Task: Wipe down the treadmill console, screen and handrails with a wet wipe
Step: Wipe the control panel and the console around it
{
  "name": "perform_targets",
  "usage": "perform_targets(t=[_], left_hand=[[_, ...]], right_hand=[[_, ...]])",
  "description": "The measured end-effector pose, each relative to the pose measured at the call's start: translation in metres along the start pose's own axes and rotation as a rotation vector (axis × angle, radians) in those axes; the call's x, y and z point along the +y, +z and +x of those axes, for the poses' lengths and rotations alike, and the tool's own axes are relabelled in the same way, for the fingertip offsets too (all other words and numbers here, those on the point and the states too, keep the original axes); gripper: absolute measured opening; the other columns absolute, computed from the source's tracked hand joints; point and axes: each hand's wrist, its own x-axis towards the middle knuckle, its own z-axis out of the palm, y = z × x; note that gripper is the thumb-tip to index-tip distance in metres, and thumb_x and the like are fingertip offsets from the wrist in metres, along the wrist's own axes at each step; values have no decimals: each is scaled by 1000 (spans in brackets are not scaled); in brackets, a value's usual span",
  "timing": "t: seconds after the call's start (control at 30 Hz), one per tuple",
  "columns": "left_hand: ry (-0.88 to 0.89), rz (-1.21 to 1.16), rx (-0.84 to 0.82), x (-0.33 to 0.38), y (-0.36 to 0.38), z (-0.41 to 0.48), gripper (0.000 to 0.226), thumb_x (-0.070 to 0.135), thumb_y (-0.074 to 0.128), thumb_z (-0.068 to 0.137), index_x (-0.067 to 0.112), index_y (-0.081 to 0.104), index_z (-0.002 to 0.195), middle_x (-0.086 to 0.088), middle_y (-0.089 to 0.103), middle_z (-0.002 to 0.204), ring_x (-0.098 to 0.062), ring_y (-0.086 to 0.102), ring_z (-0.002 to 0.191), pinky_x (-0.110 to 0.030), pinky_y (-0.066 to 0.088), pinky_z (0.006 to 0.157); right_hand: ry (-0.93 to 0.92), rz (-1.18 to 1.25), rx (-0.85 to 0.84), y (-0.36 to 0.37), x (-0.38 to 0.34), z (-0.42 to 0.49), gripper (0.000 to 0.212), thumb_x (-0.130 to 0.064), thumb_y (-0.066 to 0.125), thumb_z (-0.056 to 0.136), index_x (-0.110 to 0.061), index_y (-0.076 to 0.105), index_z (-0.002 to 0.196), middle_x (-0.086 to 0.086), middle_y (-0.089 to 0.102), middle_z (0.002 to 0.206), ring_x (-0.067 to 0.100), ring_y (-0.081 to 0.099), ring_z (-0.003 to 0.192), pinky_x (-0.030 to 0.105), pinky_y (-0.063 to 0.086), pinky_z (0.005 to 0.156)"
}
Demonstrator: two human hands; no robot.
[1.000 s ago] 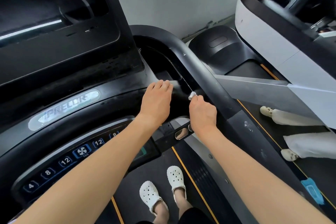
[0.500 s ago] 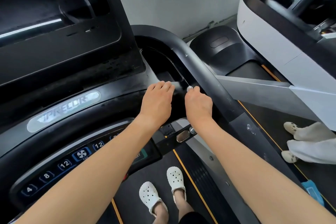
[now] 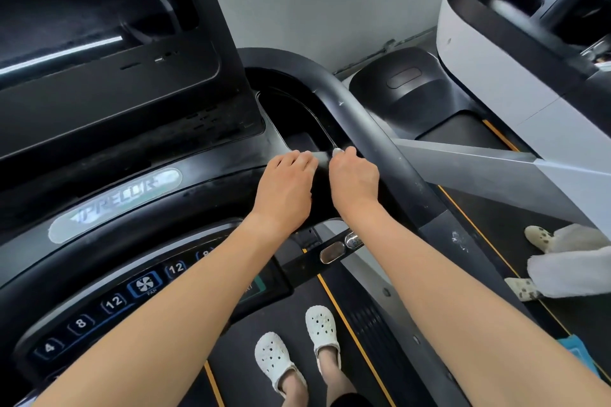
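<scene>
Soft, fairly bright light is spreading evenly over the scene and casting only faint, diffuse shadows. A thin white streak is glaring across the glossy black screen (image 3: 66, 53) in the upper left of the frame. A dull sheen is running along the curved black handrail (image 3: 363, 122) at centre. The wide lens is bowing straight edges towards the borders. The white-and-black neighbouring machine (image 3: 489, 69) in the upper right is smearing with blur. The silver oval logo badge (image 3: 115, 201) at left is showing soft, slightly doubled lettering.

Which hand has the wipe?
The right hand pinches the small white wipe by the handrail; the left hand just rests on the console, holding nothing.
</scene>
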Motion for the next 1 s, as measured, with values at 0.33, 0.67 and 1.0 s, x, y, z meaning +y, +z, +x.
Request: perform_targets(t=[0.33, 0.67, 1.0], left_hand=[[-18, -26, 5, 3, -2, -2, 62, 21, 73, 83, 14, 54, 142, -2, 55, 144, -26, 49, 136, -37, 35, 114], [-118, -68, 81, -14, -21, -9, 54, 23, 69, 91, 11, 56, 142, -5, 56, 141, -25, 50, 129, -38, 40, 112], [-176, -42, 62, -24, -24, -20, 46, 36, 69, 94, 11, 62, 132, -2, 60, 130, -23, 55, 119, -38, 47, 102]], right_hand=[[-22, -20, 47, 23, 19, -29, 43, -13, 70, 91, -11, 50, 128, 4, 58, 111, 19, 70, 85, 27, 52, 63], [-58, 357, 300, 35, 5, -2, 16, -14, 57, 99, -18, 67, 111, 2, 55, 95, 17, 50, 67, 26, 35, 59], [-211, 574, 395, 40, -7, -16, 6, 1, 59, 93, -3, 61, 89, 12, 55, 92, 27, 54, 82, 38, 50, 71]])
